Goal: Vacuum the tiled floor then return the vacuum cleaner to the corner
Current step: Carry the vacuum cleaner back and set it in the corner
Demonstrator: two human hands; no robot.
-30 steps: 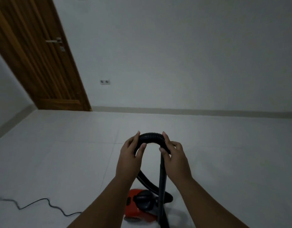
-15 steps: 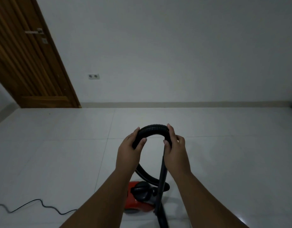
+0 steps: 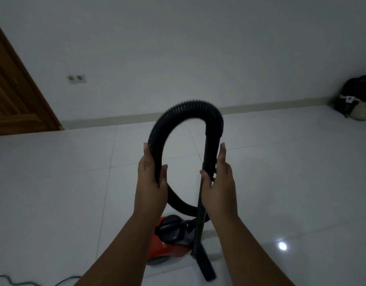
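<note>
A red and black vacuum cleaner point(image 3: 169, 242) sits on the white tiled floor point(image 3: 54, 193) just below my hands. Its black ribbed hose point(image 3: 184, 110) arches up in front of me. My left hand point(image 3: 152, 178) grips the left side of the hose arch. My right hand point(image 3: 219, 178) holds the straight black wand point(image 3: 200, 219), which runs down to the floor nozzle point(image 3: 206, 267) beside the cleaner. My forearms hide part of the vacuum body.
A black power cord point(image 3: 17, 282) trails on the floor at the lower left. A wooden door point(image 3: 13, 96) stands at the left, with a wall socket point(image 3: 77, 78) near it. A dark bag point(image 3: 355, 96) rests against the wall at the far right.
My hands have slid down from the top of the hose arch to its sides. The view has turned right, so the door has slid left and the bag has come into sight.
</note>
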